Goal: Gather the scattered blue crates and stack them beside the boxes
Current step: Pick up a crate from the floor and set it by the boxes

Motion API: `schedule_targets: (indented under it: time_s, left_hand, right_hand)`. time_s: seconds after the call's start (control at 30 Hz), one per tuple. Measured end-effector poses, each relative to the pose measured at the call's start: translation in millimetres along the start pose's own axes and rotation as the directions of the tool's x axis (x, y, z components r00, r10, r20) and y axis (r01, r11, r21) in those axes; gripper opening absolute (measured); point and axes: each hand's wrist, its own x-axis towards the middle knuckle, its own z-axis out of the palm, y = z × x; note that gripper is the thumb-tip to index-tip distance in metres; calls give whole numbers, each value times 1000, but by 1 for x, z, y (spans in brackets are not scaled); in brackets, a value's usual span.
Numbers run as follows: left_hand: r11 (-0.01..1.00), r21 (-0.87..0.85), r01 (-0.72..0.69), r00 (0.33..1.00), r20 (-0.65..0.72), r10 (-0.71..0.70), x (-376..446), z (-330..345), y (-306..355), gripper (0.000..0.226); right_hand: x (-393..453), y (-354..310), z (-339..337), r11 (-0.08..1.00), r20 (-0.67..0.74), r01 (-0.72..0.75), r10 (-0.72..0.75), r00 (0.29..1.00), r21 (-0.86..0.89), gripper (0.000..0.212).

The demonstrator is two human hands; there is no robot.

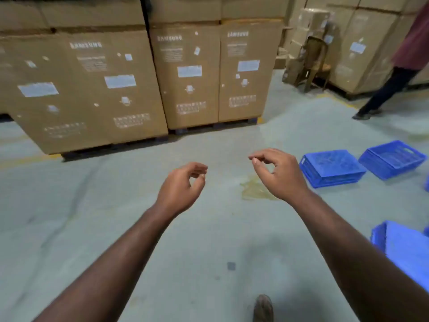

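Blue plastic crates lie scattered on the grey floor at the right. One crate (pixel 332 168) rests upside down, just right of my right hand. A second crate (pixel 392 159) sits upright and tilted behind it. A third crate (pixel 404 247) lies near my right forearm, cut off by the frame edge. My left hand (pixel 181 189) and my right hand (pixel 278 173) are held out over bare floor, fingers loosely curled, holding nothing. Large brown cardboard boxes (pixel 190 73) stand on pallets ahead.
Another person (pixel 394 73) walks at the far right by more stacked boxes. A brown chair (pixel 313 61) stands in the gap behind the box row. A yellowish stain (pixel 255 191) marks the floor under my right hand. My shoe (pixel 263 307) shows at the bottom.
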Motion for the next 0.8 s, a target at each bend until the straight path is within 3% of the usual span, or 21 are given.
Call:
schedule_targets:
  time_s: [0.13, 0.37, 0.63, 0.8]
  left_hand:
    - [996, -32, 83, 984, 160, -77, 39, 99, 3, 27]
    - [974, -138, 181, 954, 266, -140, 150, 275, 51, 23]
    - [913, -252, 321, 901, 380, -212, 294, 423, 118, 23]
    - [872, -280, 402, 868, 418, -266, 393, 520, 113, 17]
  right_hand:
    - [-14, 106, -28, 981, 15, -194, 195, 981, -25, 15]
    - [-12, 285, -102, 876, -10, -478, 479, 878, 60, 13]
    - [53, 451, -173, 749, 33, -658, 658, 753, 80, 11]
    - [117, 575, -175, 703, 120, -705, 695, 709, 96, 12]
